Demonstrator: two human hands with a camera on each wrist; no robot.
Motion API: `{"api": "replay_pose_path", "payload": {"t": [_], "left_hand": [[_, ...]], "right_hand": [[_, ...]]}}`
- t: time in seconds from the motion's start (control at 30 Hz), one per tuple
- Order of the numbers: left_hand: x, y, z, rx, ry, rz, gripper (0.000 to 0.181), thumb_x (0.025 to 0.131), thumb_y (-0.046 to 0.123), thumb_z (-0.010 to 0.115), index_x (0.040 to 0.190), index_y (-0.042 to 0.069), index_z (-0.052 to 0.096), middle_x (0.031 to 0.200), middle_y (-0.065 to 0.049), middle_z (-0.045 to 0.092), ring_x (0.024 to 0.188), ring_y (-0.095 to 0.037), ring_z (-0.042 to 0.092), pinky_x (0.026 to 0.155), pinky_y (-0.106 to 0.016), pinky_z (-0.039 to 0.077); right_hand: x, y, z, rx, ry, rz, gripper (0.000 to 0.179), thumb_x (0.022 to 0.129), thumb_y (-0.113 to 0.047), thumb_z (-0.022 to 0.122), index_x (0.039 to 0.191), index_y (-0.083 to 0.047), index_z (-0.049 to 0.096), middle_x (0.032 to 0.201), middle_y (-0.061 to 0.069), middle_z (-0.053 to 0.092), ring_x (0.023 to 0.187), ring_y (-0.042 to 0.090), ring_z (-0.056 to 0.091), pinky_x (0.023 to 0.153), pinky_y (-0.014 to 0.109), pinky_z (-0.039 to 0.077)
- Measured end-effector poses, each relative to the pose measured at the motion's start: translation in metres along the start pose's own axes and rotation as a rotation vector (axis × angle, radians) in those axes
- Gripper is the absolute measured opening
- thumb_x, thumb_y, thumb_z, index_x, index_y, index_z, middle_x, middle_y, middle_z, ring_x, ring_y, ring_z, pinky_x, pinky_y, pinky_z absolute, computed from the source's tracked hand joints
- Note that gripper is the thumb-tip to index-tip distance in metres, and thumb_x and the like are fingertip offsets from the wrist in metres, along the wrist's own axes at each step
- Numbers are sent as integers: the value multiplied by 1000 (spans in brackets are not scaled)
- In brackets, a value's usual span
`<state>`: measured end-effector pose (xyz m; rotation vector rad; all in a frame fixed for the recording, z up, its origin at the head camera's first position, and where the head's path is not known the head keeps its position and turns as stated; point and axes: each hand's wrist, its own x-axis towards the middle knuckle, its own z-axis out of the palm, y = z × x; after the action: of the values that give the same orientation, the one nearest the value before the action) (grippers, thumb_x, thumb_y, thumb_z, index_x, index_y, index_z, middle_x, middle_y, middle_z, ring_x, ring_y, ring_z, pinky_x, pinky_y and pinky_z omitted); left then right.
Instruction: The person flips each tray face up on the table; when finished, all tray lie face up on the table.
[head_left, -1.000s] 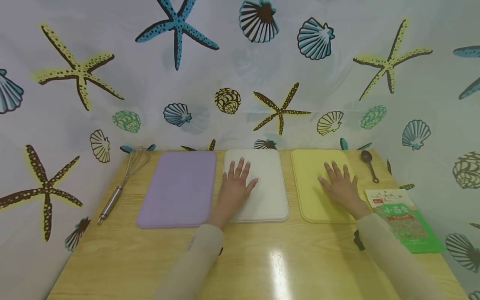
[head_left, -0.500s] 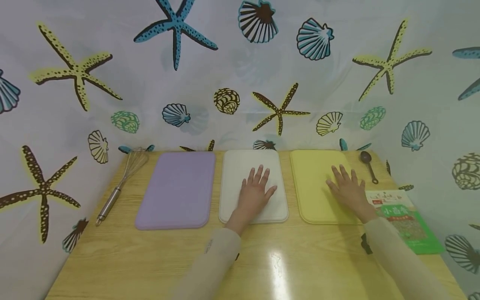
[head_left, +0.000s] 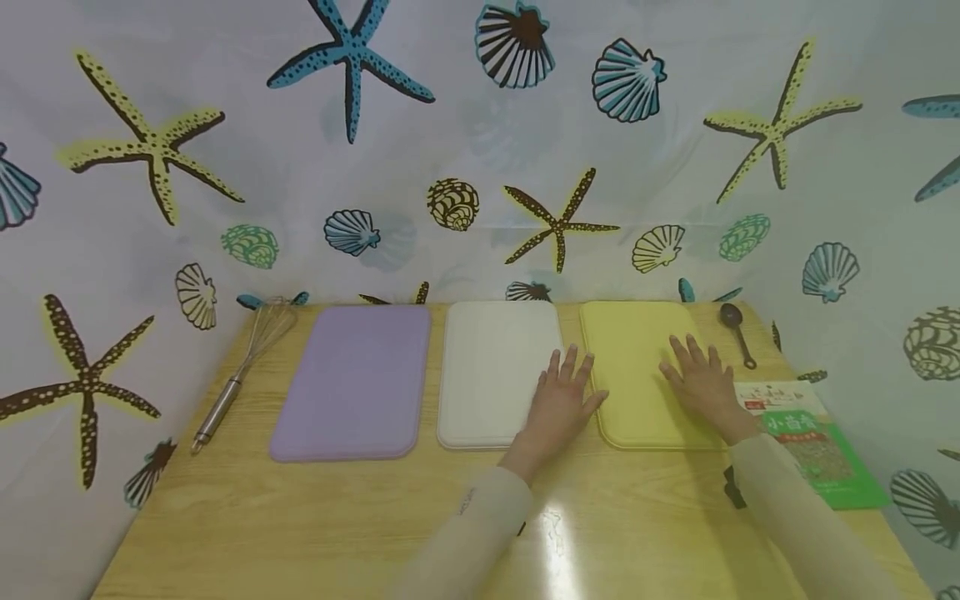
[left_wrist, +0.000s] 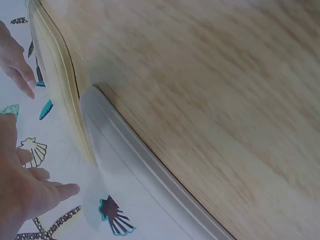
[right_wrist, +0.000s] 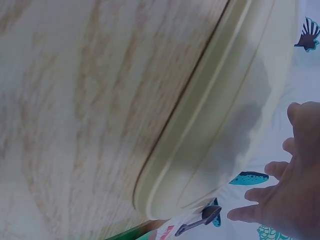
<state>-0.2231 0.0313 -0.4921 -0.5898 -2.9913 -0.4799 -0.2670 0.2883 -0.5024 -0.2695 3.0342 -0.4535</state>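
Observation:
Three flat boards with rounded corners lie in a row in the head view: purple (head_left: 352, 379), white (head_left: 487, 375) and yellow (head_left: 626, 342). My left hand (head_left: 557, 408) hovers over the white board's right edge and the gap beside the yellow one, fingers spread. Over the right part of the yellow board hangs my right hand (head_left: 705, 390), its fingers straight and apart. Neither hand holds anything. The right wrist view shows the right hand (right_wrist: 295, 185) clear of the yellow board (right_wrist: 220, 135), with a shadow on it.
A whisk (head_left: 225, 404) lies at the table's left side. At the right are a dark spoon (head_left: 731, 317) and a green packet (head_left: 825, 471), partly behind the right sleeve. Cloth (head_left: 420, 158) printed with starfish and shells surrounds the wooden table (head_left: 300, 525).
My left hand has moved right, from the white board's left part to its right edge. My right hand has shifted slightly right and nearer to me. The boards stay in place.

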Motion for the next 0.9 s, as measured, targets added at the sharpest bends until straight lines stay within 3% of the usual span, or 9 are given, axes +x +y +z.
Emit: {"api": "replay_pose_path", "payload": {"t": [0.17, 0.3, 0.5, 0.67, 0.9], "left_hand": [[5, 25, 10, 24, -24, 29, 67, 100, 53, 37, 154, 16, 24, 159, -14, 15, 143, -39, 18, 111, -49, 33], [7, 36, 17, 19, -31, 26, 69, 98, 54, 39, 153, 15, 26, 159, -16, 16, 142, -43, 21, 111, -48, 33], [8, 43, 25, -69, -71, 34, 72, 97, 53, 43, 153, 12, 25, 158, -19, 15, 140, -47, 22, 109, -49, 35], [15, 44, 28, -145, -67, -24, 74, 96, 51, 48, 153, 9, 25, 157, -21, 18, 139, -47, 24, 109, -49, 34], [17, 47, 33, -111, -56, -43, 76, 92, 45, 60, 148, 1, 32, 150, -26, 31, 137, -43, 32, 111, -47, 32]], "right_hand": [[-3, 9, -1, -11, 11, -9, 60, 105, -36, 32, 152, -1, 16, 153, 34, 11, 132, 65, 8, 96, 82, 12], [0, 16, 3, -6, 13, -12, 61, 106, -38, 29, 152, -2, 15, 152, 36, 10, 130, 67, 9, 96, 82, 13], [6, 20, 9, -15, 22, 2, 64, 105, -38, 30, 152, 3, 12, 150, 39, 12, 128, 69, 14, 96, 81, 18], [13, 20, 12, 1, 24, -2, 63, 106, -36, 30, 151, 5, 11, 149, 41, 12, 126, 68, 17, 97, 79, 22], [12, 10, 14, 58, 4, 48, 64, 105, -30, 36, 149, 9, 11, 148, 42, 10, 127, 67, 19, 97, 78, 23]]}}
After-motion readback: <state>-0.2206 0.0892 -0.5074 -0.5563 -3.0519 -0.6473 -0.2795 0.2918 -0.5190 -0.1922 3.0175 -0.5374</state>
